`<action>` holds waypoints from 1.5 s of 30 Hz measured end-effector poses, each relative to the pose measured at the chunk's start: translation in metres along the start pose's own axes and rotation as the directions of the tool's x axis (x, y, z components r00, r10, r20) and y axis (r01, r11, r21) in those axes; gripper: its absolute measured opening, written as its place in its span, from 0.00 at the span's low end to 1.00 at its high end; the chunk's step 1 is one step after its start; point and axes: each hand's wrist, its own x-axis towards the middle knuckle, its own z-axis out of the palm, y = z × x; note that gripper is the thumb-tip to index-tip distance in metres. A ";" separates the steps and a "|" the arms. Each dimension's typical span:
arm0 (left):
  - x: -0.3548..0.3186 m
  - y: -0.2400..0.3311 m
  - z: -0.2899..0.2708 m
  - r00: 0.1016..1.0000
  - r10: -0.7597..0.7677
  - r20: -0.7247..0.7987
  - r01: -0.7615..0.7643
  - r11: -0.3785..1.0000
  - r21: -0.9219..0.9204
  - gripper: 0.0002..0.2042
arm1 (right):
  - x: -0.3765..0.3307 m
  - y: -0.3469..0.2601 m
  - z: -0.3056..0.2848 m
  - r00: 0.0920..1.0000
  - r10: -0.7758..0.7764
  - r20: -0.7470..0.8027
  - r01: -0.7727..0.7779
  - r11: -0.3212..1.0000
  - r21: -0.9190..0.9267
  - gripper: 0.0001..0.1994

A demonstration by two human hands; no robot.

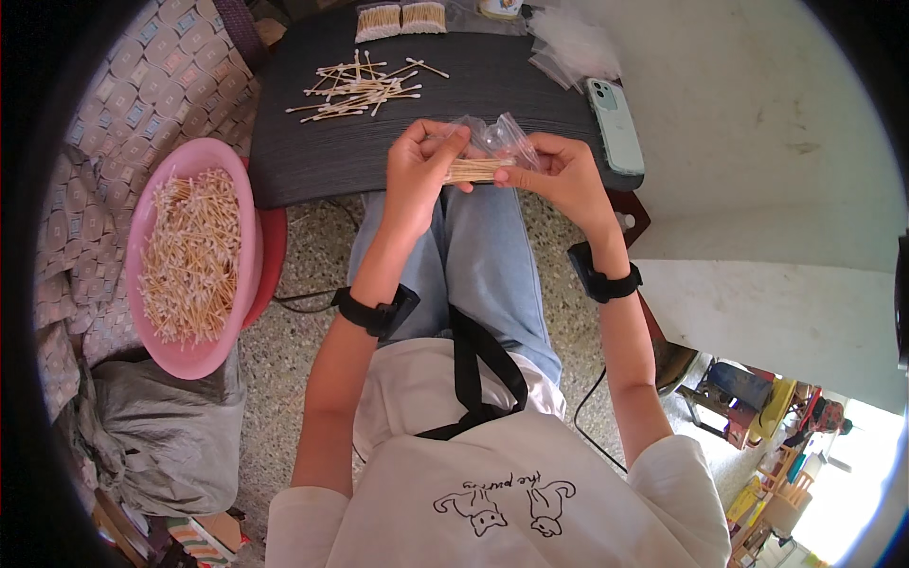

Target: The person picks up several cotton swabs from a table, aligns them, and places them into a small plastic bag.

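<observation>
While both forearms reach up to the near edge of the dark counter [511,80], I have the left hand [417,170] mostly closed, its thumb and bent fingers pinching the left part of a bundle of cotton swabs [473,170]. The right hand [561,180] is partly curled, its thumb lying at the bundle's right end and its fingers gripping a clear plastic bag [507,140]. The bag stands crumpled just above the swabs, between the two hands; from where I sit I can't tell how far the swabs lie inside it, and several fingertips are hidden from me.

To the person's left I see a pink basin [249,237], tall in my view and filled with a jumble of loose swabs [194,256]. Something red [270,270] shows beneath its right side. At the far edge of the counter, two packed bundles [401,19] sit side by side, their sticks lined up. Near the far right corner I make out a heap of clear bags [576,43]. A scattered pile of swabs [365,92] lies on the counter beyond the left hand, and a pale green phone [616,128] rests along the right edge.
</observation>
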 end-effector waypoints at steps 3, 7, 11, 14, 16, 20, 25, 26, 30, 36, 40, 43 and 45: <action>-0.001 0.000 0.004 1.000 0.009 -0.027 -0.009 1.000 0.002 0.07 | 0.000 0.001 0.000 1.000 -0.013 0.010 0.012 1.000 0.017 0.09; -0.003 0.001 0.004 0.998 0.035 -0.043 -0.032 0.997 0.077 0.08 | 0.000 0.003 0.002 1.000 0.004 0.001 -0.004 1.000 0.012 0.09; 0.001 -0.018 0.002 0.972 0.214 -0.101 -0.196 0.968 0.156 0.07 | 0.005 0.016 0.006 0.998 0.066 -0.001 -0.066 0.997 -0.038 0.09; 0.008 -0.030 0.006 0.931 0.331 -0.152 -0.301 0.935 0.188 0.08 | 0.012 0.025 0.011 0.982 -0.137 -0.132 0.099 0.961 -0.260 0.10; 0.008 -0.027 0.013 0.907 0.380 -0.178 -0.346 0.917 0.198 0.08 | 0.012 0.023 0.015 0.950 -0.036 -0.310 0.093 0.981 0.172 0.09; 0.004 -0.018 0.017 0.943 0.228 -0.242 -0.184 0.964 0.189 0.11 | 0.011 0.025 0.018 0.926 -0.007 -0.376 0.083 0.979 0.185 0.08; 0.004 -0.018 0.013 0.930 0.197 -0.311 -0.146 0.973 0.177 0.11 | 0.008 0.024 0.014 0.927 0.009 -0.376 0.069 0.979 0.193 0.09; 0.007 -0.022 0.009 0.927 0.229 -0.299 -0.184 0.968 0.171 0.11 | 0.009 0.026 0.015 0.927 0.007 -0.374 0.071 0.978 0.194 0.09; 0.007 -0.023 0.007 0.947 0.213 -0.240 -0.189 0.975 0.119 0.11 | 0.010 0.034 0.010 0.945 -0.051 -0.323 0.126 0.968 0.217 0.08; 0.011 -0.024 -0.006 0.919 0.276 -0.282 -0.228 0.955 0.192 0.11 | 0.021 0.029 -0.004 0.902 -0.043 -0.429 0.153 0.962 0.227 0.08; 0.007 -0.013 -0.022 0.951 0.234 -0.202 -0.160 0.932 0.327 0.09 | 0.039 0.054 -0.053 0.746 -0.163 -0.646 0.223 0.975 0.011 0.11; 0.009 -0.014 -0.031 0.900 0.407 -0.155 -0.273 0.805 0.526 0.07 | 0.040 0.053 -0.060 0.701 -0.200 -0.684 -0.008 0.957 -0.288 0.16; 0.012 -0.011 -0.046 0.872 0.466 -0.149 -0.304 0.756 0.580 0.06 | 0.037 0.048 -0.054 0.708 -0.218 -0.672 -0.200 0.850 -0.487 0.20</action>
